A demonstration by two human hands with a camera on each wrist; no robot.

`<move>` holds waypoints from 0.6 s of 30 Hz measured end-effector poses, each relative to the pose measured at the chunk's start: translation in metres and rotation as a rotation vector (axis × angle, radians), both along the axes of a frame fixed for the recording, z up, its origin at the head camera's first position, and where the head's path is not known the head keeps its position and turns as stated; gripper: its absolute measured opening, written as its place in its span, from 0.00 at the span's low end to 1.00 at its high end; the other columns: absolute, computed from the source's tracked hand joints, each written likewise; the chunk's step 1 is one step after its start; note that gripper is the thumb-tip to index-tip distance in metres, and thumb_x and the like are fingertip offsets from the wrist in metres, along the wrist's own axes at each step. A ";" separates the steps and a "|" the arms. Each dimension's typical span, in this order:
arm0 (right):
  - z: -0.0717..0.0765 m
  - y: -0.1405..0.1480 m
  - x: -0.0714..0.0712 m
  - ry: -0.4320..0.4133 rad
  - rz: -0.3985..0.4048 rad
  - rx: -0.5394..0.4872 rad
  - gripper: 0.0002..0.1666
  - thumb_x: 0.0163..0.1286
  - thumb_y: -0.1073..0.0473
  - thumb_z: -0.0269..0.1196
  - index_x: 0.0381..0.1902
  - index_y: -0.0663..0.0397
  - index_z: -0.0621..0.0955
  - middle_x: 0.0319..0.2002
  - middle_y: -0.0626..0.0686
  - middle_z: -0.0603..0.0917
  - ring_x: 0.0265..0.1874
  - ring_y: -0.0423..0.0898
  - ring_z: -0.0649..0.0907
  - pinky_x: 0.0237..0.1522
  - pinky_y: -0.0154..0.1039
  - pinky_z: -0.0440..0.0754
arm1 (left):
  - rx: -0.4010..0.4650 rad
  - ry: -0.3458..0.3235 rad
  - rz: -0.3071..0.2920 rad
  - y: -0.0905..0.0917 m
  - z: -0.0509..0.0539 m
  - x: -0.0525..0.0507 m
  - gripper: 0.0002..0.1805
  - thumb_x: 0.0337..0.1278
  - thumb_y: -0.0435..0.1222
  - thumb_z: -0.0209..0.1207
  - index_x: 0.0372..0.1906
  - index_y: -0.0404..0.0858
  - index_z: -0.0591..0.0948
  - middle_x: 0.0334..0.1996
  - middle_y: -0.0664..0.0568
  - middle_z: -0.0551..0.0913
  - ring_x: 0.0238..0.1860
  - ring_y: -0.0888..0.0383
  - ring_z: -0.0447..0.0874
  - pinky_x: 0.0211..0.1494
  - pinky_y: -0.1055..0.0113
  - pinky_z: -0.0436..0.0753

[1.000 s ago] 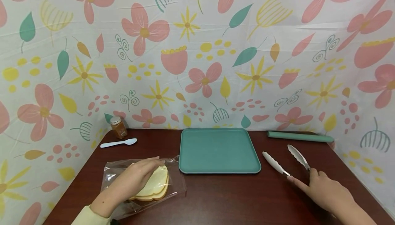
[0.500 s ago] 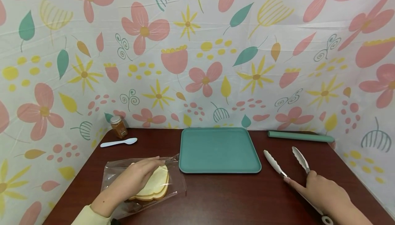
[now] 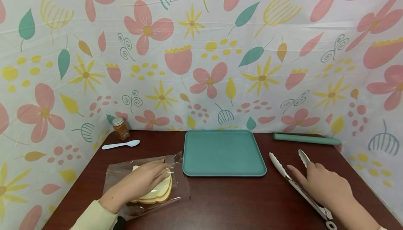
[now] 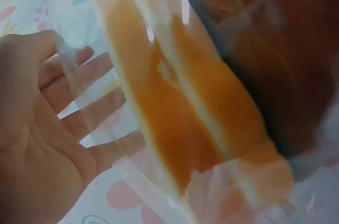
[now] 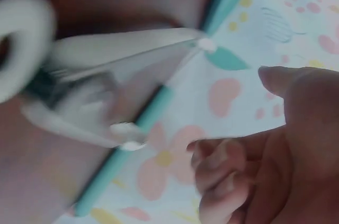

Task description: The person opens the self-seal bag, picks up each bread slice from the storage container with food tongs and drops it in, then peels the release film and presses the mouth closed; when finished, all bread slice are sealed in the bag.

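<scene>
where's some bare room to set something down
Widest: the table in front of the tray, between the bagged bread and the tongs. The tray is bare too. Crowded: left side, with jar, spoon and left hand over the bagged bread.

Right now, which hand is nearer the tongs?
Right. The right hand is close by the tongs, not gripping them; the left hand is over the bagged bread slices, left of the tray.
</scene>
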State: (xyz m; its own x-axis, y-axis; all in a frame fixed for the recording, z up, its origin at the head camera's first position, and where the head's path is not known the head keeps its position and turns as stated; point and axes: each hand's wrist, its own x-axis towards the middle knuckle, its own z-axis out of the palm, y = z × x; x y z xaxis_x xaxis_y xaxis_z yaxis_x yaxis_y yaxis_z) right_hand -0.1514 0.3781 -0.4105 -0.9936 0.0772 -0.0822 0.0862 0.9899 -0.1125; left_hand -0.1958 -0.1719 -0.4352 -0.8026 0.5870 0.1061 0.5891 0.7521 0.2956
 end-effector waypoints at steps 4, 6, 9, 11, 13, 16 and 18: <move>0.013 -0.034 -0.008 0.106 0.088 -0.013 0.48 0.80 0.20 0.42 0.48 0.57 0.86 0.35 0.58 0.89 0.30 0.58 0.87 0.29 0.59 0.81 | -0.015 -0.025 -0.029 0.003 0.000 -0.009 0.24 0.87 0.49 0.49 0.67 0.38 0.83 0.64 0.47 0.87 0.69 0.42 0.84 0.71 0.43 0.83; 0.014 -0.054 -0.014 0.149 0.163 -0.026 0.42 0.81 0.22 0.46 0.37 0.51 0.87 0.29 0.48 0.87 0.26 0.50 0.85 0.34 0.59 0.82 | -0.018 -0.026 -0.047 0.004 0.000 -0.015 0.23 0.86 0.48 0.50 0.65 0.38 0.84 0.61 0.47 0.88 0.66 0.44 0.86 0.69 0.44 0.84; 0.016 -0.082 -0.023 0.184 0.286 -0.056 0.34 0.80 0.28 0.55 0.43 0.50 0.90 0.36 0.47 0.91 0.30 0.44 0.87 0.40 0.55 0.86 | -0.037 -0.023 -0.067 0.005 0.000 -0.024 0.20 0.86 0.47 0.51 0.61 0.41 0.86 0.58 0.50 0.89 0.64 0.47 0.87 0.68 0.47 0.85; 0.018 -0.101 -0.031 0.179 0.352 -0.095 0.30 0.79 0.32 0.60 0.45 0.50 0.90 0.39 0.48 0.92 0.30 0.43 0.87 0.35 0.48 0.86 | -0.045 -0.015 -0.074 0.006 0.000 -0.030 0.18 0.85 0.46 0.53 0.59 0.42 0.87 0.57 0.51 0.89 0.63 0.47 0.87 0.68 0.47 0.85; 0.019 -0.118 -0.039 0.177 0.403 -0.122 0.24 0.78 0.36 0.63 0.46 0.48 0.90 0.38 0.46 0.91 0.31 0.40 0.86 0.29 0.41 0.84 | -0.057 0.007 -0.077 0.006 0.002 -0.035 0.16 0.84 0.45 0.54 0.58 0.43 0.88 0.56 0.52 0.90 0.64 0.47 0.86 0.69 0.47 0.85; 0.020 -0.143 -0.053 0.200 0.482 -0.151 0.17 0.78 0.42 0.66 0.49 0.46 0.91 0.35 0.41 0.88 0.29 0.35 0.81 0.28 0.36 0.81 | -0.052 0.042 -0.068 0.008 0.003 -0.042 0.14 0.82 0.42 0.57 0.57 0.42 0.89 0.56 0.51 0.90 0.66 0.44 0.85 0.72 0.45 0.83; 0.020 -0.159 -0.063 0.201 0.519 -0.182 0.13 0.79 0.45 0.66 0.48 0.45 0.91 0.31 0.39 0.85 0.26 0.32 0.77 0.28 0.33 0.77 | -0.050 0.077 -0.056 0.010 0.005 -0.046 0.12 0.81 0.40 0.59 0.55 0.42 0.89 0.56 0.51 0.90 0.65 0.44 0.86 0.71 0.45 0.84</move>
State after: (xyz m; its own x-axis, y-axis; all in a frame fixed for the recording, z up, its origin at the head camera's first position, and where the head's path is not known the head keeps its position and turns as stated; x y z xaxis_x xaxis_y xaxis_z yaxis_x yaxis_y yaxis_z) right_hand -0.2143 0.2194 -0.3900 -0.8953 -0.4210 0.1453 -0.4449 0.8604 -0.2486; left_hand -0.2422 -0.1617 -0.4305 -0.7591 0.6367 0.1357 0.6500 0.7302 0.2105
